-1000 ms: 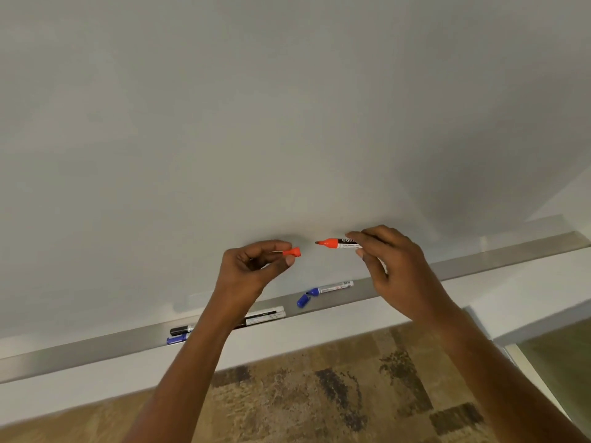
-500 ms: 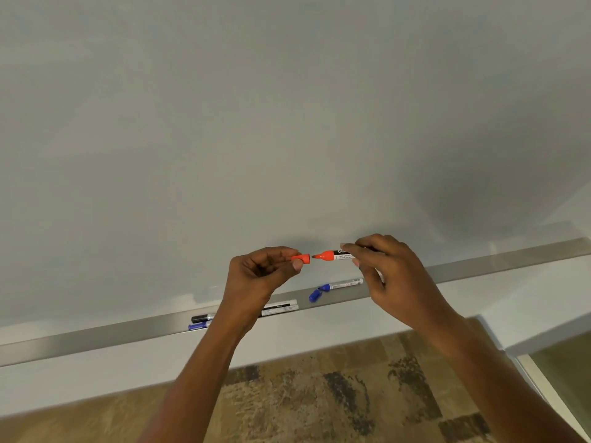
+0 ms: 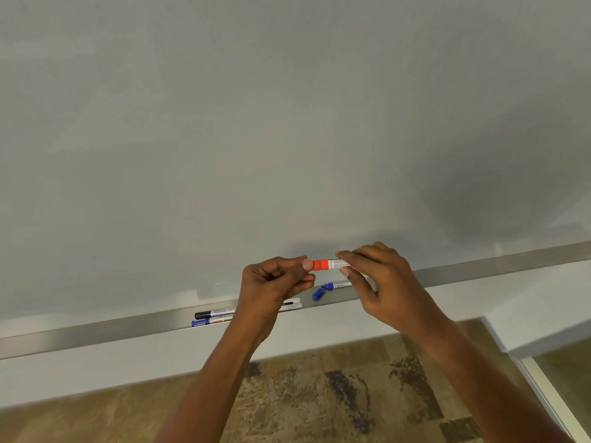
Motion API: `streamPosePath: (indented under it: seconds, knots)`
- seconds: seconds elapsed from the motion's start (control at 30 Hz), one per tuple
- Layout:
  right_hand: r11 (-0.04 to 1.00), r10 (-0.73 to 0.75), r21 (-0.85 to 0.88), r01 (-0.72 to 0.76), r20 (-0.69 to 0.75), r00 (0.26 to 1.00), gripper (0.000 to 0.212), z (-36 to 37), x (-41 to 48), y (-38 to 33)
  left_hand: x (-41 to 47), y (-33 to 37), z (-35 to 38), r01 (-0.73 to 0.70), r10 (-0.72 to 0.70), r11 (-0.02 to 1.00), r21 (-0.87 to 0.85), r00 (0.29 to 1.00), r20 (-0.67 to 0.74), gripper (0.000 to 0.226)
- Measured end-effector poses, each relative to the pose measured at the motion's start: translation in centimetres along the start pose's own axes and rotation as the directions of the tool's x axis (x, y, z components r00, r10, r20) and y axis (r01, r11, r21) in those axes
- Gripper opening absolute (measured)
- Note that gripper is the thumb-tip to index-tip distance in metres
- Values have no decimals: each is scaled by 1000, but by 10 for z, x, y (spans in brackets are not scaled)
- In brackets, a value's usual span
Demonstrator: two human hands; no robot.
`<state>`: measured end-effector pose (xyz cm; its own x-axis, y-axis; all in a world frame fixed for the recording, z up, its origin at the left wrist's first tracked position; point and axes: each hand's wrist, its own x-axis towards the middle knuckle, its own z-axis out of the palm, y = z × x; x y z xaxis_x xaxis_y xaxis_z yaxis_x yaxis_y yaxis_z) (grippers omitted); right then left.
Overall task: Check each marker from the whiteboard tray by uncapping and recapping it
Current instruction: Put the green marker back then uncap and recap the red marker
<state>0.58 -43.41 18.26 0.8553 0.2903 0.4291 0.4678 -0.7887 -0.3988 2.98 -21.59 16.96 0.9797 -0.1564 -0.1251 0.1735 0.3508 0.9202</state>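
Note:
An orange marker [image 3: 335, 264] is held level in front of the whiteboard, its orange cap [image 3: 320, 265] seated on the tip. My left hand [image 3: 275, 282] pinches the cap end. My right hand [image 3: 380, 279] grips the white barrel. Below them on the metal tray [image 3: 96, 330] lie a black marker [image 3: 213, 313] and a blue marker [image 3: 208, 321] side by side. To the right lies an uncapped blue marker [image 3: 339, 285] with its loose blue cap [image 3: 318, 294] beside it. A white marker [image 3: 291, 305] is partly hidden behind my left wrist.
The grey whiteboard [image 3: 287, 123] fills the upper view. A white wall strip runs under the tray, with patterned brown carpet [image 3: 319, 404] below. A wall corner and a glass panel edge [image 3: 543, 394] stand at the lower right.
The cap in my left hand moved right and went onto the orange marker's tip; the two hands came together. The view shifted slightly.

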Motion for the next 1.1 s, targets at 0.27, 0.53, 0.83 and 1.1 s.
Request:
streamPosePath:
  seconds: [0.27,0.53,0.83,1.1]
  knots:
    - [1000,3,-28,-5,-40,999,25,4,12,6,18,1,4,-13,13,1000,-8,1000,29,21]
    - [1000,8,-1,-8,41,999,29,11,24,28,40,-20,-4,-34,34,998,46,999,-10,20]
    - [991,126,18,-133,230,965,28,70,-6,94,67,-93,-26,-39,33,812,582,999,20,6]
    - [966,252,-114,-231,232,939,30,133,-32,126,93,-149,-35,-135,-5,381,915,989,148,19]
